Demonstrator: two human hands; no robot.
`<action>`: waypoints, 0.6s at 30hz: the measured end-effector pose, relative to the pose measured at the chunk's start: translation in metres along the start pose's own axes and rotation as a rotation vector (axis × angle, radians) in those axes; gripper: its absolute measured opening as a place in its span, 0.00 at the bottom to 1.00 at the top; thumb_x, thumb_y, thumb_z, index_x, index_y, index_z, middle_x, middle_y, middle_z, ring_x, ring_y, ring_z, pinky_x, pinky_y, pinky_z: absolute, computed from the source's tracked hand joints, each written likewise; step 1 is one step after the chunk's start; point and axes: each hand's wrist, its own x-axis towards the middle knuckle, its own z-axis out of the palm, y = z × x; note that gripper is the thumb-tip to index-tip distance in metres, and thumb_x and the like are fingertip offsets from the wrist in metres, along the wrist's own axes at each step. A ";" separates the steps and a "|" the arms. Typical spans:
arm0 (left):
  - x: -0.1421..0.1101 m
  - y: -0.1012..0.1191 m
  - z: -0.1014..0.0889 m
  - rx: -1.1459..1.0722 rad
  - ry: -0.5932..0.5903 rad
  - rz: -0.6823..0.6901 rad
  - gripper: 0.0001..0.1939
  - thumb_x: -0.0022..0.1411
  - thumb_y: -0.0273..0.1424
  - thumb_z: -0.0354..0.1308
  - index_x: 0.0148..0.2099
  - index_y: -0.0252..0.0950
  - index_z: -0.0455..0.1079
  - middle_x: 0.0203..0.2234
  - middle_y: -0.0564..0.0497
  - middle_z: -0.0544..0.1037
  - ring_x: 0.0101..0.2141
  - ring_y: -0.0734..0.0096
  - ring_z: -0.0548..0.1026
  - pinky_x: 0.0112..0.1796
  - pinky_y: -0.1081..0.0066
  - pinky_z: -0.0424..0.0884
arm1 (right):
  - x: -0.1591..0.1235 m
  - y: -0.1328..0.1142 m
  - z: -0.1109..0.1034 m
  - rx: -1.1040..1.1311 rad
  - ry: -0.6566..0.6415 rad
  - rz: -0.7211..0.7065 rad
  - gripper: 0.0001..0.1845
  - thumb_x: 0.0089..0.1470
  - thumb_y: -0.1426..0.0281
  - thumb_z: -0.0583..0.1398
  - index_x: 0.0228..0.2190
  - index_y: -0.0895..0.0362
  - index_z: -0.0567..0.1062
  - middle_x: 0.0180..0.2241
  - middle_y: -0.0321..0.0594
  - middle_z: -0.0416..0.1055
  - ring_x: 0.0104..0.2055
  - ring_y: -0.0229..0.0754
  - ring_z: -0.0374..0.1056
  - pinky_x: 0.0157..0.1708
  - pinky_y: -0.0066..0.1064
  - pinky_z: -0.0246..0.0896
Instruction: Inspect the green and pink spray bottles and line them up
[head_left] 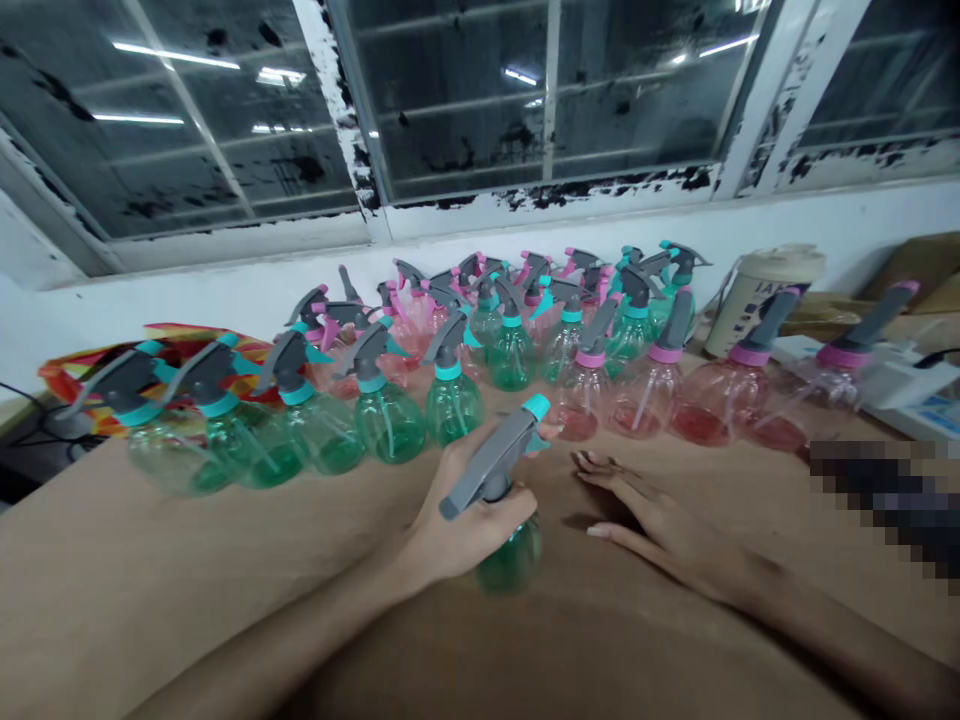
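Observation:
In the middle of the table, my left hand [465,525] is wrapped round the neck of a green spray bottle [510,560] with a grey trigger head and a turquoise nozzle. The bottle stands nearly upright, and its collar is mostly hidden by my fingers. To the right of it, my right hand [652,510] hovers or rests low over the tabletop, fingers stretched and apart, holding nothing. Beyond my hands runs a front row of spray bottles: green ones [390,425] to the left, pink ones [637,410] with pink collars to the right.
More green and pink spray bottles [510,355] crowd behind the front row. A cream tub [765,300] stands at the back right beside white equipment [907,380]. An orange-and-yellow patterned bag [217,345] lies at the left. The brown table [225,580] meets a wall under windows.

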 end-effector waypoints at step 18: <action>0.001 0.005 -0.003 0.073 0.005 -0.039 0.15 0.46 0.23 0.50 0.36 0.41 0.70 0.22 0.57 0.70 0.23 0.71 0.68 0.28 0.69 0.69 | -0.002 -0.001 -0.002 0.015 0.014 -0.001 0.34 0.58 0.54 0.53 0.62 0.49 0.53 0.62 0.41 0.56 0.64 0.48 0.50 0.61 0.49 0.47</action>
